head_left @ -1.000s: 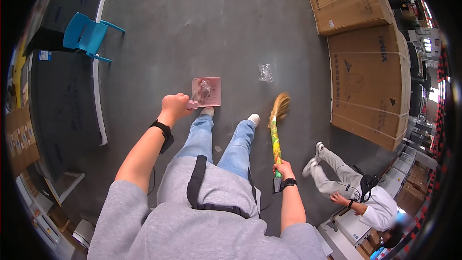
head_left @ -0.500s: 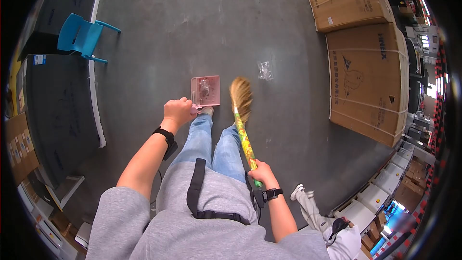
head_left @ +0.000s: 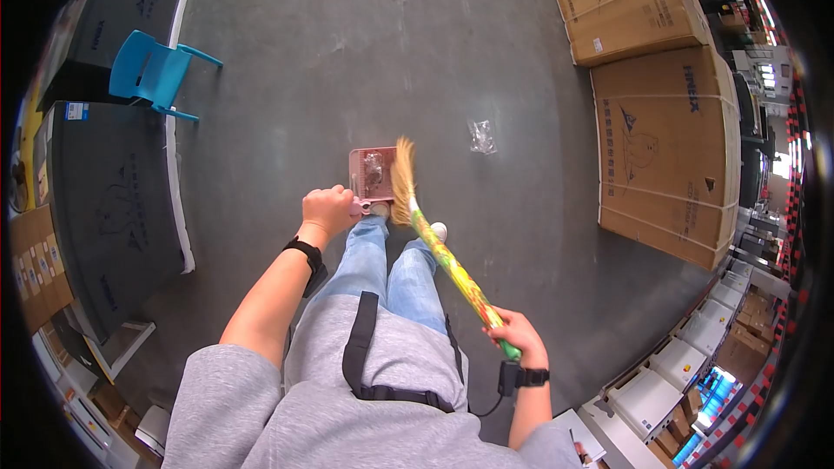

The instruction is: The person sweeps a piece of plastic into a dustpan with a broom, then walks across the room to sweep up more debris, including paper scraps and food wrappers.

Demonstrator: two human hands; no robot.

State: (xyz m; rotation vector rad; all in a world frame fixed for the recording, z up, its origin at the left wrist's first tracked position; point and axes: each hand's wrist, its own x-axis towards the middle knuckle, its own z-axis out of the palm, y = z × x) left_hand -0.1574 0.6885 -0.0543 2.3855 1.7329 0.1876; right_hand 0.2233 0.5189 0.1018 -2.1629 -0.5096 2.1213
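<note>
Grey floor [head_left: 304, 61] — left hand [head_left: 328, 211] grips dustpan [head_left: 361, 188], right hand [head_left: 521, 337] broom [head_left: 445, 260].

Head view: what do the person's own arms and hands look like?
Short grey sleeves; left hand and right hand bare. Both wrists have black wristbands with dark boxes; a thin dark cable leaves the right box.

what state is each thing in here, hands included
Pink plastic dustpan: holding crumpled clear plastic
Yellow-green-handled straw broom: slanted, bristles at the dustpan's edge
Left hand: closed on the dustpan handle
Right hand: closed on the broom handle
Clear plastic wrapper: crumpled, loose on the grey floor
Blue plastic chair: upright
Large brown cardboard boxes: strapped shut
</note>
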